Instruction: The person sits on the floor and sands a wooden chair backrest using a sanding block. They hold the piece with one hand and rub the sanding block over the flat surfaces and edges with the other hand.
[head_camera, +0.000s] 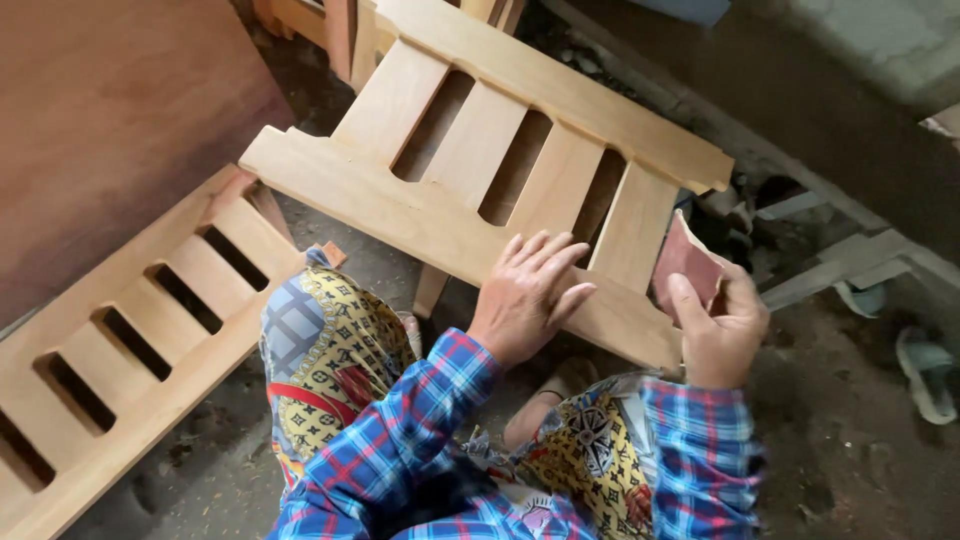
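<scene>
A pale wooden slatted frame lies tilted across my lap, with several flat slats between two rails. My left hand rests flat on its near rail, fingers spread and holding nothing. My right hand is at the frame's right end, fingers pinched on a folded reddish-brown piece of sandpaper that sits against the end of the near rail. My sleeves are blue-and-red plaid; patterned trousers cover my knees below the frame.
A second slatted wooden frame leans at the left, below a large reddish plywood sheet. More timber pieces stand at the top. The dusty dark floor has grey sandals at the right.
</scene>
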